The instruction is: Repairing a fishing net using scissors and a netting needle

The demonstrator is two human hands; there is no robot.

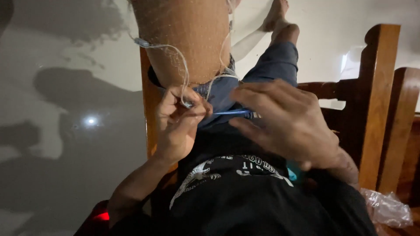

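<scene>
You are mid-knot on the fine net (175, 57) draped over your raised knee: your left hand (177, 124) is clenched on its white cord (186, 83), and your right hand (284, 124) grasps the blue netting needle (232, 112) just beside it. The next pass likely calls for steady tension on the cord. You sit on a wooden chair (378, 100) above a pale glossy floor (65, 109).

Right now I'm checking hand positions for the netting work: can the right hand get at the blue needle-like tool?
Probably yes. The right hand already sits at one end of the blue tool, with nothing between them, while the left hand pinches the fine net at the other end.
</scene>
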